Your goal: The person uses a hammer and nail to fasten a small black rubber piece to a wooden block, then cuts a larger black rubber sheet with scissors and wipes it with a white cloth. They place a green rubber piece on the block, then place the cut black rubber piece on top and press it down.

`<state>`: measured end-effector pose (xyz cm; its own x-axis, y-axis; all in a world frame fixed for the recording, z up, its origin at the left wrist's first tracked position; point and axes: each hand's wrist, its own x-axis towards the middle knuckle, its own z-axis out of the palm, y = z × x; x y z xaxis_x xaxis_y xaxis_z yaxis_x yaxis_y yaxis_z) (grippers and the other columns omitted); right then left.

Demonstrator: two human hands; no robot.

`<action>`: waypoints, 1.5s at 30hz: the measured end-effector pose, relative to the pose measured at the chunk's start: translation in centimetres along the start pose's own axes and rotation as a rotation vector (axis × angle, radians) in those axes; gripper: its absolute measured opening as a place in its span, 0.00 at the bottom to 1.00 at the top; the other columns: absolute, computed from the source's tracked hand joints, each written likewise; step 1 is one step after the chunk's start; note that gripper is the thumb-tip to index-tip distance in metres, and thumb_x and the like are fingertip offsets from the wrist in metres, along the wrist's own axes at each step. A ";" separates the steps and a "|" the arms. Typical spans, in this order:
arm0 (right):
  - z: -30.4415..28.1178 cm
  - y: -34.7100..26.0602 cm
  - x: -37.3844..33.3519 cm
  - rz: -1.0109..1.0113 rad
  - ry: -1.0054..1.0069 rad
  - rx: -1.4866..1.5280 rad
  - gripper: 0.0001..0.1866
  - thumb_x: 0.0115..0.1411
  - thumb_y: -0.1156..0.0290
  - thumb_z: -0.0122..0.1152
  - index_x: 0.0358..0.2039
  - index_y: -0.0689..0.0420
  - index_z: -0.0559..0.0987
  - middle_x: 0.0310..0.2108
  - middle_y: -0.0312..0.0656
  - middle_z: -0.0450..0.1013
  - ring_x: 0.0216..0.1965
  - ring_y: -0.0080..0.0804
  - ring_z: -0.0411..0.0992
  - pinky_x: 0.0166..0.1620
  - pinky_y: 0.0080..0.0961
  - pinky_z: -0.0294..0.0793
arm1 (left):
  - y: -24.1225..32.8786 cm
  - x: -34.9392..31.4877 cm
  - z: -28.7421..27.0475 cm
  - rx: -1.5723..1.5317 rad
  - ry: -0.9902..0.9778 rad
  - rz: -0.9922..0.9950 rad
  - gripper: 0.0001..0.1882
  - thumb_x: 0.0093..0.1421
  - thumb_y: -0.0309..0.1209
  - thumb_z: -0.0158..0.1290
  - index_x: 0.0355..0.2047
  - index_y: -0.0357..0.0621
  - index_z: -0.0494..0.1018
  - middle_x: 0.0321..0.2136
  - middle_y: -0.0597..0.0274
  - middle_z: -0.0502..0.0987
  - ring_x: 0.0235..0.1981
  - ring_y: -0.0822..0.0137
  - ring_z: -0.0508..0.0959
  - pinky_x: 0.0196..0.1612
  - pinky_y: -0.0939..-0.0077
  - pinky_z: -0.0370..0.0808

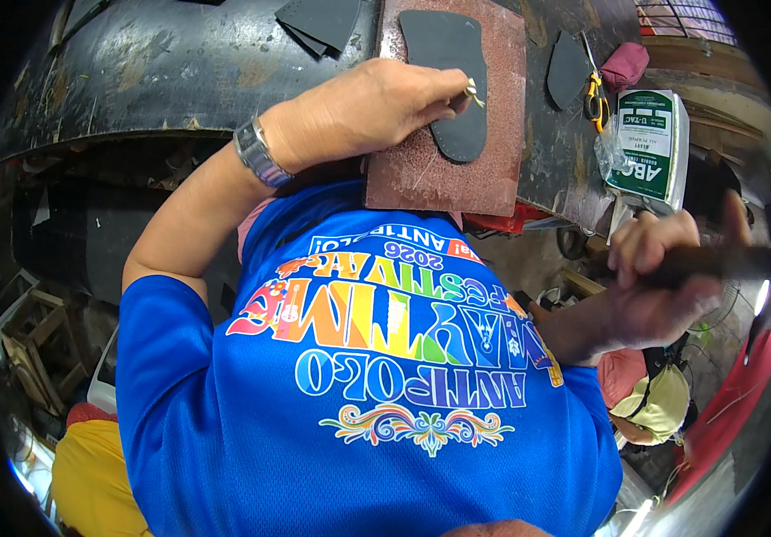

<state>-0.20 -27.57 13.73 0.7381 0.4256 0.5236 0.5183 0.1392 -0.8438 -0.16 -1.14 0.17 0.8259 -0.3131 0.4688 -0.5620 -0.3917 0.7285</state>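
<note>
My left hand (385,106), with a watch on its wrist, reaches over a black sole-shaped piece (443,40). Its fingers are closed in a pinch on a small pale yellowish tool tip (471,90), whose exact kind is unclear; it sits over the piece's right edge. Beneath the piece lies a reddish-brown board (403,183) at the table's near edge. Raised off to the right, my right hand (658,282) is smeared by motion. Its fingers wrap round a dark bar-like tool (716,262), blurred too much to tell its kind.
On the dark worn table (179,67) are black cut pieces (324,22) at the far left and another black piece (567,72) right of the board. Yellow-handled scissors (595,98), a maroon cloth bundle (624,65) and a green-and-white can (649,148) stand at the right.
</note>
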 end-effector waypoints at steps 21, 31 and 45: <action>0.7 0.4 -1.8 0.494 -0.007 -0.448 0.26 0.72 0.60 0.52 0.63 0.66 0.70 0.19 0.29 0.63 0.17 0.10 0.55 0.22 0.11 0.51 | -0.7 -0.5 0.5 -0.117 0.032 -0.085 0.08 0.68 0.27 0.53 0.45 0.39 0.71 0.33 0.52 0.81 0.38 0.55 0.84 0.42 0.70 0.79; -0.2 2.4 -1.7 -0.107 -0.464 -1.024 0.27 0.73 0.54 0.48 0.62 0.62 0.72 0.21 0.32 0.67 0.16 0.14 0.58 0.22 0.15 0.58 | 0.9 -0.8 1.3 0.093 -0.013 -0.041 0.08 0.67 0.27 0.52 0.45 0.39 0.70 0.35 0.48 0.80 0.38 0.50 0.83 0.40 0.65 0.79; 0.9 1.7 -3.0 0.546 -0.098 -0.451 0.24 0.72 0.61 0.54 0.61 0.65 0.72 0.20 0.26 0.63 0.18 0.09 0.55 0.22 0.11 0.49 | 0.0 -0.9 0.8 -0.166 0.009 -0.209 0.07 0.69 0.27 0.51 0.44 0.39 0.72 0.34 0.53 0.82 0.39 0.59 0.84 0.44 0.71 0.79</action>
<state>-1.88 -27.80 10.63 0.9117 0.4108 0.0096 0.2299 -0.4906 -0.8405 -0.91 -1.55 -0.69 0.9242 -0.2323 0.3033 -0.3646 -0.2993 0.8817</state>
